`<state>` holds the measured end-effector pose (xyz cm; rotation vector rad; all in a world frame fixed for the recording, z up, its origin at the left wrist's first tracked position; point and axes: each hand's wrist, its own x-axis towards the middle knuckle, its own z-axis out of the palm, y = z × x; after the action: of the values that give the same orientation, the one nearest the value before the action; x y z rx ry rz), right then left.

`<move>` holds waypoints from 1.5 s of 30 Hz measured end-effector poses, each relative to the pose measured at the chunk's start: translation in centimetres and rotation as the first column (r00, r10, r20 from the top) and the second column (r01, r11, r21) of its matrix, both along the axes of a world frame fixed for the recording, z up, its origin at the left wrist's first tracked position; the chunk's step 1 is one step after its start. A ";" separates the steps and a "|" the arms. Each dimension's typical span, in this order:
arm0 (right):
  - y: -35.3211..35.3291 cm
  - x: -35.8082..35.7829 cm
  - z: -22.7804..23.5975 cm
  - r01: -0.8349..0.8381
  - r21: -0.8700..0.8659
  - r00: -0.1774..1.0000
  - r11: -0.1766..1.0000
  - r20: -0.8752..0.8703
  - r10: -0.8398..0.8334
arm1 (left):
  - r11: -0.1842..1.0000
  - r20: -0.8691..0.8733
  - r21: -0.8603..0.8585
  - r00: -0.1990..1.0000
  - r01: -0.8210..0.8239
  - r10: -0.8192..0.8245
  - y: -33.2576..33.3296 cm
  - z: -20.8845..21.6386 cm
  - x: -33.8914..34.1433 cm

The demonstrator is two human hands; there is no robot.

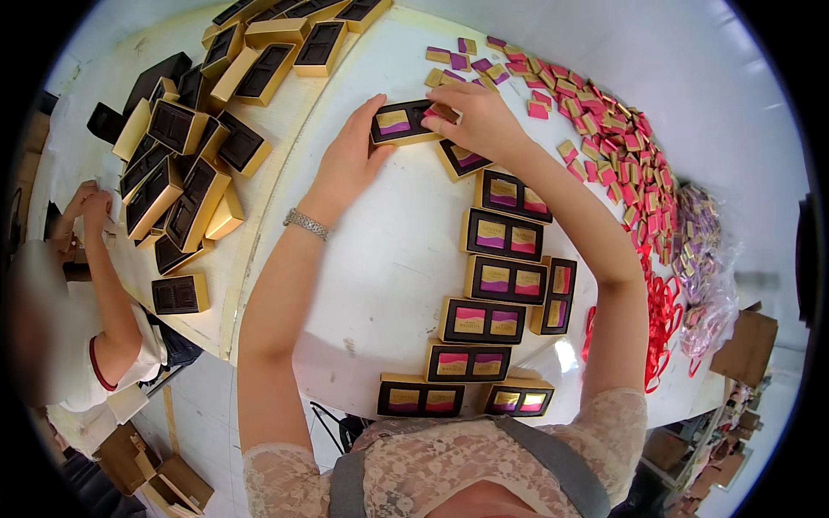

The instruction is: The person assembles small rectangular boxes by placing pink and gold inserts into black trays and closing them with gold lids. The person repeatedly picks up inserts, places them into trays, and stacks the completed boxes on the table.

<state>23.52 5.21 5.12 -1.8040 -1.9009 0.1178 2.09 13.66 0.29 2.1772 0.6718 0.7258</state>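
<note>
My left hand [352, 154] grips the left end of a gold-sided box [415, 113] with a black two-compartment insert, fingers behind and thumb in front. A gold and purple wrapped piece [394, 122] sits in its left compartment. Over the right compartment, my right hand [480, 119] pinches a small wrapped piece [443, 113], mostly covered by the fingers. Just below, partly under my right wrist, lies another box [463, 160]. Several filled boxes [503, 236] run down the table toward me, each showing two gold, pink or purple pieces.
Boxes with bare black inserts [177, 128] are heaped at the left. Loose wrapped pieces [604, 129] spread along the far right, beside red ribbon [661, 319] and a clear plastic bag [704, 250] of pieces. At the far left, another person's hands [89, 200] rest near the table edge.
</note>
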 end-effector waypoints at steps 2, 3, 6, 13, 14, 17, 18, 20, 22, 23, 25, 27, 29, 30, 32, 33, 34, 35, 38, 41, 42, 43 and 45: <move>0.0 0.4 -0.7 -0.056 0.012 0.992 0.998 0.111 0.055 | 1.000 0.000 0.010 1.000 0.005 -0.005 0.1 0.0 0.0; 0.1 0.7 -1.3 -0.085 0.015 0.983 0.996 0.166 0.081 | 1.000 0.003 0.016 1.000 0.008 -0.008 0.0 0.0 0.0; 0.8 2.7 -3.4 -0.245 0.053 0.969 0.968 0.015 0.245 | 1.000 0.005 -0.027 1.000 0.011 -0.011 -0.3 0.1 0.1; -2.8 2.1 -3.1 -0.297 -0.145 0.866 0.944 0.375 0.330 | 0.992 0.016 -0.120 0.999 0.029 -0.028 -0.2 0.2 0.1; -2.5 1.9 -2.2 -0.274 -0.201 0.831 0.941 0.444 0.336 | 0.993 0.012 -0.119 1.000 0.024 -0.023 -0.2 0.2 0.1; -0.9 1.8 -1.2 -0.236 -0.242 0.756 0.941 0.562 0.335 | 0.996 0.006 -0.092 1.000 0.000 0.000 -0.2 0.6 0.3; -1.2 1.7 -1.5 -0.230 -0.237 0.775 0.944 0.542 0.325 | 0.997 0.005 -0.074 1.000 -0.016 0.016 -0.3 0.4 0.3; -0.7 0.7 -1.0 -0.242 -0.231 0.801 0.942 0.500 0.329 | 0.999 0.031 0.043 0.999 -0.022 0.020 0.2 -0.4 0.1; 0.6 1.7 -0.4 -0.201 -0.322 0.960 0.925 0.122 0.251 | 0.968 0.062 0.252 0.998 0.012 -0.028 0.9 -0.9 -0.4; 2.4 3.3 -0.9 -0.162 -0.273 0.987 0.948 -0.025 0.161 | 0.979 -0.067 0.202 0.998 0.022 -0.008 1.2 0.2 -1.0; 6.1 5.3 -0.5 -0.044 -0.231 0.999 0.972 0.017 0.050 | 0.995 -0.312 0.098 0.950 0.035 -0.003 1.3 4.1 -1.8; 9.3 6.9 -1.4 0.059 -0.135 0.951 0.989 0.309 -0.015 | 0.998 -0.416 0.060 0.909 0.031 -0.003 1.1 5.5 -1.6; 11.2 6.0 -3.5 0.112 -0.090 0.882 0.990 0.467 -0.058 | 0.989 -0.497 0.133 0.859 -0.060 0.119 1.0 5.6 -2.3; 11.8 5.0 -3.8 0.156 -0.124 0.844 0.980 0.533 -0.067 | 0.979 -0.528 0.179 0.829 -0.103 0.184 0.9 5.6 -2.3; 12.0 5.5 -4.0 0.251 -0.217 0.841 0.943 0.531 -0.102 | 0.949 -0.516 0.299 0.821 -0.094 0.244 0.3 4.2 -2.7; 11.9 6.6 -3.9 0.297 -0.277 0.873 0.914 0.466 -0.143 | 0.930 -0.505 0.357 0.819 -0.090 0.273 0.5 3.7 -2.5; 11.4 7.5 -4.4 0.328 -0.354 0.899 0.876 0.401 -0.175 | 0.924 -0.494 0.375 0.827 -0.077 0.269 0.6 3.6 -2.1; 10.1 8.5 -5.0 0.334 -0.326 0.889 0.884 0.420 -0.181 | 0.919 -0.481 0.387 0.833 -0.080 0.275 0.4 3.4 -2.2; 4.7 12.2 -6.2 0.237 -0.267 0.896 0.934 0.433 -0.104 | 0.910 -0.479 0.404 0.826 -0.092 0.297 0.0 2.9 -1.6; -1.0 15.2 -6.3 0.184 -0.271 0.858 0.945 0.513 -0.020 | 0.912 -0.498 0.401 0.814 -0.090 0.299 0.2 2.9 -1.3; -3.5 15.9 -6.5 0.156 -0.226 0.865 0.961 0.500 -0.023 | 0.916 -0.505 0.393 0.814 -0.081 0.289 0.3 2.7 -1.1; -5.5 16.0 -6.8 0.115 -0.174 0.875 0.978 0.484 -0.017 | 0.928 -0.516 0.365 0.815 -0.071 0.265 0.5 2.9 -1.3; -6.9 15.0 -5.3 0.102 -0.237 0.867 0.966 0.497 0.030 | 0.950 -0.543 0.309 0.810 -0.055 0.224 0.8 3.1 -2.0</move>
<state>38.53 -1.65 -0.20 -2.2070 -2.2859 -0.1403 0.08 14.42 3.39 2.6597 1.1028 0.2209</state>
